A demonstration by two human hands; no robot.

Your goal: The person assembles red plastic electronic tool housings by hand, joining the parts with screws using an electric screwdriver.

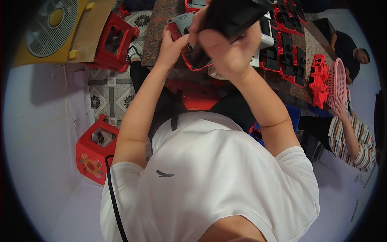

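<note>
Near the table's front edge, my left hand (173,47) is closed on the left rim of a red plastic housing (174,33) with a grey panel (183,21). My right hand (233,50) is wrapped round a large black object (238,15) held above the housing's right side. That black object is blurred and runs off the top of the picture, so its kind is unclear. A dark part (200,56) slants below it over the housing. Black object and fingers hide much of the housing. Just right of my right hand is a white piece (266,40).
Rows of black-and-red plastic parts (287,52) cover the speckled table's right side. Red parts (318,80) and a pink basket (337,82) stand at its right end, near two people (352,139). Red stools (94,151) and a yellow fan (52,30) are on the left.
</note>
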